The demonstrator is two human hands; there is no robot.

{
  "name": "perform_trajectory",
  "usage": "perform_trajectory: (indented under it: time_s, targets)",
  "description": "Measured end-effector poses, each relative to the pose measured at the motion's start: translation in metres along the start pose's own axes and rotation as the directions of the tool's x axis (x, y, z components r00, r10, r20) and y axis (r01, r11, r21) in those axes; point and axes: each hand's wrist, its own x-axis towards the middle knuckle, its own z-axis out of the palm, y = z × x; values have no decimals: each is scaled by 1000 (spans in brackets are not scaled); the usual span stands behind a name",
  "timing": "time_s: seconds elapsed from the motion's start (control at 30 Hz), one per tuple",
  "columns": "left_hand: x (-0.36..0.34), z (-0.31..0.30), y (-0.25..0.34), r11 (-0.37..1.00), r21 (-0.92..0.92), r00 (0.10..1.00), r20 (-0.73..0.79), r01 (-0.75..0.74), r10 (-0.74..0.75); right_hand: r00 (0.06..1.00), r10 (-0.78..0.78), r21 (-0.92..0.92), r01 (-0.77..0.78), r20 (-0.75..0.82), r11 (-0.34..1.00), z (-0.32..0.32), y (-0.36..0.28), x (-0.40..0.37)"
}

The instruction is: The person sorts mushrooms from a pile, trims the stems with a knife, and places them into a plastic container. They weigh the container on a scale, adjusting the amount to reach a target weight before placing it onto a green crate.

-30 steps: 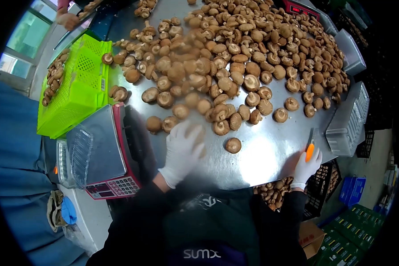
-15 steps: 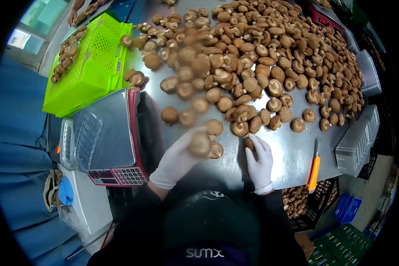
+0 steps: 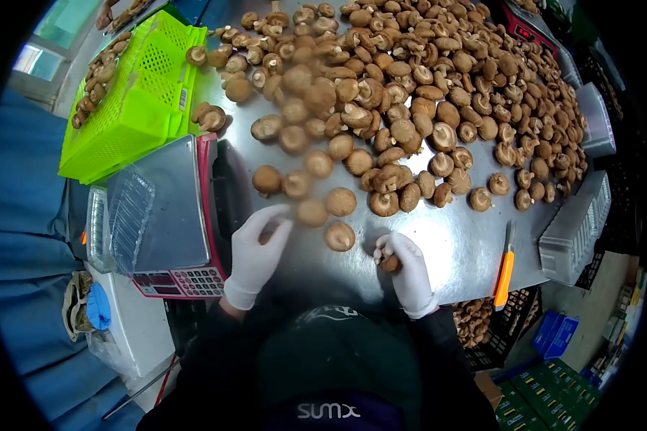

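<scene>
My left hand (image 3: 257, 248), in a white glove, is curled at the near edge of the metal table, right of the scale. A mushroom (image 3: 266, 237) shows as a small brown patch between its thumb and fingers. Further right, my gloved right hand (image 3: 408, 267) has its fingers bent round another brown mushroom (image 3: 391, 263). Between the hands lies a loose mushroom (image 3: 339, 235), cap up. A second mushroom (image 3: 311, 213), blurred by a smear in the view, rests just beyond my left fingertips.
A large heap of mushrooms (image 3: 474, 93) covers the far and right table. At left stand a scale (image 3: 169, 208) with a clear tray (image 3: 133, 201) on it and a green crate (image 3: 133, 108). An orange-handled knife (image 3: 505, 276) and clear plastic trays (image 3: 575, 230) lie right.
My left hand has moved left, away from the loose mushrooms, one of which now lies further off. My right hand has turned, showing the mushroom in it more. The view has shifted slightly.
</scene>
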Motion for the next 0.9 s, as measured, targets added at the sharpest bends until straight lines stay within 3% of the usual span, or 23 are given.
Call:
perform_trajectory:
  time_s: [0.03, 0.07, 0.1, 0.13, 0.2, 0.27, 0.37, 0.43, 0.47, 0.5, 0.6, 0.67, 0.73, 0.77, 0.87, 0.9]
  targets:
    - [4, 7, 11, 956, 202, 973, -41, -213, 226, 1000, -21, -269, 14, -23, 963, 1, 0, 2]
    - [8, 13, 20, 827, 400, 895, -35, -394, 444, 992, -127, -370, 109, -25, 922, 6, 8, 6]
    - [8, 20, 26, 773, 486, 892, 32, -409, 452, 950, -310, -603, 265, 32, 752, 21, 2, 5]
    - [12, 25, 28, 719, 533, 880, 112, -445, 462, 878, -460, -778, 381, 135, 499, 35, -6, 5]
    - [24, 36, 24, 597, 605, 841, 273, -527, 466, 794, -525, -895, 428, 306, 124, 45, -1, 12]
    - [30, 44, 22, 488, 676, 824, 354, -552, 442, 837, -439, -933, 360, 327, -8, 46, 13, 22]
    - [29, 55, 26, 349, 779, 843, 404, -521, 356, 828, -472, -924, 376, 303, 66, 39, 18, 24]
    - [24, 57, 29, 356, 785, 856, 410, -507, 315, 969, -192, -675, 248, 159, 695, 20, 8, 21]
    - [23, 58, 32, 356, 788, 860, 415, -502, 296, 987, -48, -415, 110, 156, 903, 15, 0, 16]
    - [22, 58, 34, 381, 782, 869, 416, -492, 269, 984, 97, -119, -79, 150, 990, 11, -10, 11]
    - [22, 61, 35, 455, 743, 871, 426, -490, 243, 944, -5, 252, -83, 330, 964, 1, -18, 3]
    - [27, 63, 33, 505, 706, 868, 392, -496, 303, 925, 10, 268, -121, 380, 956, -4, -17, 4]
    - [32, 65, 29, 554, 683, 879, 392, -476, 273, 898, 25, 348, -196, 439, 917, -8, -10, 7]
    - [34, 65, 29, 563, 677, 880, 394, -474, 267, 903, 76, 391, -258, 424, 884, -8, -9, 6]
    - [29, 60, 18, 587, 634, 863, 412, -503, 293, 960, 49, 417, -166, 277, 894, 7, -23, -2]
    - [26, 60, 15, 594, 615, 853, 419, -519, 312, 971, -25, 250, -37, 239, 967, 4, -27, 1]
